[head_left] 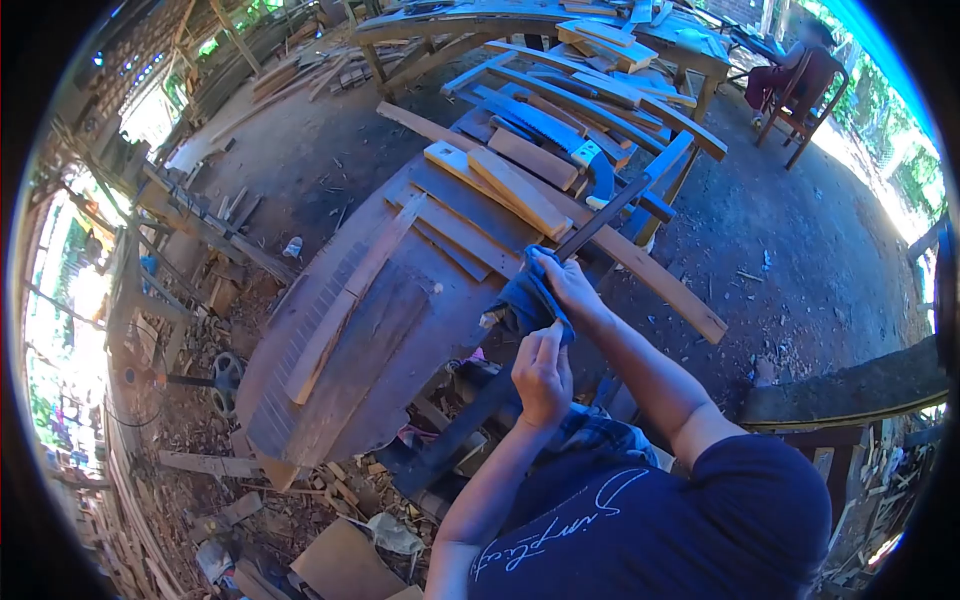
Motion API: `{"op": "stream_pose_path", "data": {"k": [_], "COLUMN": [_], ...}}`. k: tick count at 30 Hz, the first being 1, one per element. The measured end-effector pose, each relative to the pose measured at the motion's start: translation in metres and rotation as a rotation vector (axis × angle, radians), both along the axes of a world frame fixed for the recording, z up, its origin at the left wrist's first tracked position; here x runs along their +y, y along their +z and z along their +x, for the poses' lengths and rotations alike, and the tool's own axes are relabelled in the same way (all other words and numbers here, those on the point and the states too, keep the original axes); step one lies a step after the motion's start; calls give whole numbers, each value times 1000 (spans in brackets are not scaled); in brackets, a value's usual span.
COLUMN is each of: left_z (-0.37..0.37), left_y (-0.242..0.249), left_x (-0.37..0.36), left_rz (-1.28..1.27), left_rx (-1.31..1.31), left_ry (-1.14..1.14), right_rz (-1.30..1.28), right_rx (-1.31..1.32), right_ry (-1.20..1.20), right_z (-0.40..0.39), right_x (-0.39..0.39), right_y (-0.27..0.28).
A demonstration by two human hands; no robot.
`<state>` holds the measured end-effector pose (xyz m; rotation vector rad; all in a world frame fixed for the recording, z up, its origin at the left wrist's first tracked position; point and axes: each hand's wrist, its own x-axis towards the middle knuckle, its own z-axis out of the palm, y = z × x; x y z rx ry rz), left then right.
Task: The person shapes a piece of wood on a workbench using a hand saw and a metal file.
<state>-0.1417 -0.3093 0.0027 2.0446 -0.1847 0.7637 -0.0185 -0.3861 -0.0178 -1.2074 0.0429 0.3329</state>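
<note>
A dark blue cloth (530, 295) is bunched between my hands, over the near edge of the wooden workbench (385, 235). My left hand (545, 375) pinches the lower edge of the cloth, its fingers closed. My right hand (570, 285) is wrapped round the cloth's upper part. A long dark bar (605, 215) runs up and away from beside the right hand; whether the hand touches it is hidden. Just beyond lie pale wooden boards (495, 190) and a handsaw (530, 120). A long wooden strip (350, 295) lies on the bench to the left.
A long plank (660, 280) juts past the bench's right side. More boards lie on a far table (470, 15). A person (790, 65) sits on a wooden chair (808, 100) at the upper right. Wood scraps (345, 490) litter the floor below the bench.
</note>
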Motion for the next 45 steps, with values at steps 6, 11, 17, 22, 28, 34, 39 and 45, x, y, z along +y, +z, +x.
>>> {"op": "stream_pose_path", "data": {"k": [6, 11, 17, 22, 28, 34, 39, 45], "left_z": [1, -1, -12, -26, -36, -32, -34, -40], "left_y": [-41, -67, -66, -74, -59, -42, -38, -16], "left_x": [26, 31, 24, 35, 30, 15, 57, 82], "left_rz": [408, 312, 170, 150, -319, -761, -85, 136], "left_rx": [-11, -76, -53, -41, 88, 117, 121, 100], "left_ry": [108, 82, 44, -7, -117, 9, 81, 14], "right_rz": [320, 463, 370, 507, 489, 356, 275, -151], "right_rx": [239, 317, 285, 391, 468, 507, 439, -62], "right_ry": [105, 171, 88, 112, 270, 318, 433, 503], "right_z": [-13, -28, -44, -54, -67, -82, -88, -91], "right_x": [4, 8, 8, 6, -2, 1, -5, -6], "right_y": [20, 9, 17, 12, 22, 38, 15, 20]}}
